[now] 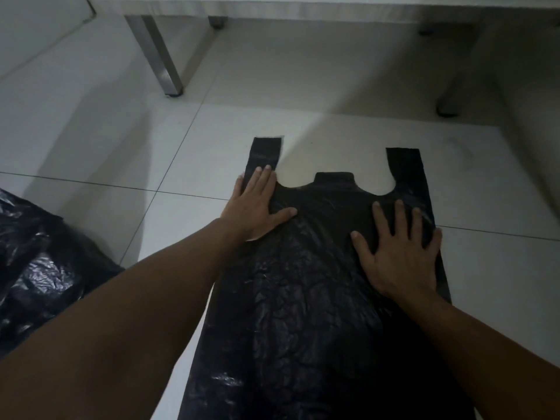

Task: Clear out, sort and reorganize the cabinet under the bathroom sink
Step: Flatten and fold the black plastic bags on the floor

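Fingers on both our hands are spread flat and gripping nothing, pressed palm-down on a black plastic bag laid out on the white tiled floor. Head view, the only one: left hand sits on the bag's upper left corner at the base of the left handle strap, part of the palm over the bag's edge onto tile; right hand lies flat on the upper right area, below the right handle strap. Bag body is wrinkled, runs toward us between our forearms. We judge the step as flattening the bag for folding. To do it well we should sweep from the middle outward, pushing air toward the open handle end, keep both straps straight and level, then fold. More crumpled black plastic sits well apart at left. A metal leg stands beyond the bag; the cabinet itself we cannot identify.
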Available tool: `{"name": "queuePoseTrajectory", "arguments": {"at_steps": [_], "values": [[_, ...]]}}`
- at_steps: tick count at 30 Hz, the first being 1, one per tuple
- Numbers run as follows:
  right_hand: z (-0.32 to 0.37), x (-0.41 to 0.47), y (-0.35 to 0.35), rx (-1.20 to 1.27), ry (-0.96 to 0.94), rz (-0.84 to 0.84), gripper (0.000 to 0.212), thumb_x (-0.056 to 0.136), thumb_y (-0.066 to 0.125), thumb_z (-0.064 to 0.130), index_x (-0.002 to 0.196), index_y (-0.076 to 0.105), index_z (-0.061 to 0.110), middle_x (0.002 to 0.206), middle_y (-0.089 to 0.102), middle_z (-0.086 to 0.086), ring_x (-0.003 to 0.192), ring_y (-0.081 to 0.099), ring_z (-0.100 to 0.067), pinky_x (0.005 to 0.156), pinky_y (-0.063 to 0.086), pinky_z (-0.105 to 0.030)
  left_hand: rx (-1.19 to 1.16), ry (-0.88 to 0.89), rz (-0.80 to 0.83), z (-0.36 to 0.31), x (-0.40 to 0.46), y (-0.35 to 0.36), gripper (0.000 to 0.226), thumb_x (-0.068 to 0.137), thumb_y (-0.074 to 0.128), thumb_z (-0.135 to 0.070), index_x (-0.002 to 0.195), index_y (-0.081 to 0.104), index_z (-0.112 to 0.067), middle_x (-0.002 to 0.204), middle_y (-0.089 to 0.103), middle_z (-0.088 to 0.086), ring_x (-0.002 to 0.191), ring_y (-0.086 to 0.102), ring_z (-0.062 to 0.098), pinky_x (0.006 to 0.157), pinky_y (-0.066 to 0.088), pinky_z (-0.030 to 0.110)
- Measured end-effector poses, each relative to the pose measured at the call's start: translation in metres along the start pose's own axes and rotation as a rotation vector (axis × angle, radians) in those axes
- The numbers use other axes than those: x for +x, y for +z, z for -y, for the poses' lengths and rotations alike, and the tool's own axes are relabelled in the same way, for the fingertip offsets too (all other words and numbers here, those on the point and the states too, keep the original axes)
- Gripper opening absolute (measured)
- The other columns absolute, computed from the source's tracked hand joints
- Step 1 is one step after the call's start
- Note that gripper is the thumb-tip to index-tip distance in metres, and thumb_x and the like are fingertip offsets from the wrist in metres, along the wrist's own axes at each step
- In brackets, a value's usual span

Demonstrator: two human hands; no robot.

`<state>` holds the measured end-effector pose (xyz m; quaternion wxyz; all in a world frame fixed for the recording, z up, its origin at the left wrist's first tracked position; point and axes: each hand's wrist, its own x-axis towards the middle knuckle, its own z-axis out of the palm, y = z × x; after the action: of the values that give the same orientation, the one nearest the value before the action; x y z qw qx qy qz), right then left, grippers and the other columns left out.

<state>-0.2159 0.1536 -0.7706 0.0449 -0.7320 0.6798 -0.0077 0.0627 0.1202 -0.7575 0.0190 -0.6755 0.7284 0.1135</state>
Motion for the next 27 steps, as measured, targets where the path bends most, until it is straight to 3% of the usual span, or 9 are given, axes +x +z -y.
{"name": "queuePoseTrajectory", "arguments": {"at_steps": [4,7,13,17,21,24,27], "values": [[0.000,0.000,-0.001,-0.006,0.006,0.007,0.080,0.086,0.000,0.076,0.154,-0.001,0.035,0.163,0.000,-0.005,0.149,-0.002,-0.030,0.115,0.004,-0.064,0.018,-0.120,0.045,0.005,0.005,-0.005,0.130,0.060,0.020,-0.097,0.154,-0.011,-0.012,0.161,-0.016,0.004,0.148,-0.016,0.017,0.119,-0.006,0.053],[0.001,-0.001,-0.001,0.010,0.009,-0.009,0.079,0.087,0.003,0.076,0.155,0.003,0.035,0.163,0.002,-0.006,0.149,0.000,-0.030,0.115,0.004,-0.064,0.059,-0.122,0.055,0.011,0.015,-0.012,0.137,0.055,0.020,-0.101,0.153,-0.010,-0.011,0.161,-0.018,0.005,0.147,-0.019,0.019,0.118,-0.007,0.056],[0.001,0.000,-0.002,0.017,0.007,-0.009,0.079,0.086,0.002,0.076,0.154,0.003,0.035,0.163,0.003,-0.006,0.149,0.000,-0.030,0.115,0.004,-0.064,0.004,-0.028,-0.181,0.005,0.044,-0.011,0.097,0.086,0.002,-0.077,0.154,-0.003,-0.007,0.162,-0.010,0.010,0.149,-0.014,0.021,0.120,-0.006,0.050],[0.001,0.001,0.000,0.017,0.009,-0.011,0.078,0.087,0.003,0.076,0.154,0.002,0.036,0.163,0.003,-0.006,0.149,0.000,-0.030,0.115,0.004,-0.064,0.043,-0.063,-0.120,0.008,0.049,0.005,0.093,0.088,0.003,-0.073,0.154,-0.002,-0.008,0.163,-0.005,0.009,0.149,-0.010,0.020,0.121,-0.004,0.047],[0.000,0.001,-0.001,0.026,0.015,-0.002,0.078,0.088,0.005,0.076,0.154,0.002,0.036,0.163,0.003,-0.006,0.149,0.000,-0.031,0.115,0.003,-0.064,0.100,-0.116,-0.041,0.003,0.050,-0.006,0.091,0.090,0.006,-0.071,0.154,-0.006,-0.008,0.162,-0.011,0.010,0.148,-0.015,0.021,0.119,-0.007,0.052],[0.001,0.000,-0.002,0.023,0.012,-0.011,0.077,0.089,0.009,0.075,0.155,0.006,0.034,0.163,0.005,-0.007,0.149,0.002,-0.032,0.114,0.003,-0.064,0.122,-0.131,-0.180,-0.029,0.035,-0.018,0.082,0.096,0.012,-0.062,0.153,-0.003,-0.006,0.161,-0.011,0.012,0.148,-0.014,0.024,0.118,-0.010,0.052],[0.002,0.000,-0.003,0.021,0.010,0.001,0.077,0.089,0.009,0.074,0.155,0.005,0.034,0.163,0.004,-0.007,0.149,0.001,-0.032,0.114,0.003,-0.065,0.000,-0.095,-0.283,-0.076,-0.010,-0.002,0.077,0.098,0.016,-0.056,0.153,0.003,-0.003,0.162,-0.006,0.015,0.149,-0.009,0.027,0.120,-0.003,0.052]]}}
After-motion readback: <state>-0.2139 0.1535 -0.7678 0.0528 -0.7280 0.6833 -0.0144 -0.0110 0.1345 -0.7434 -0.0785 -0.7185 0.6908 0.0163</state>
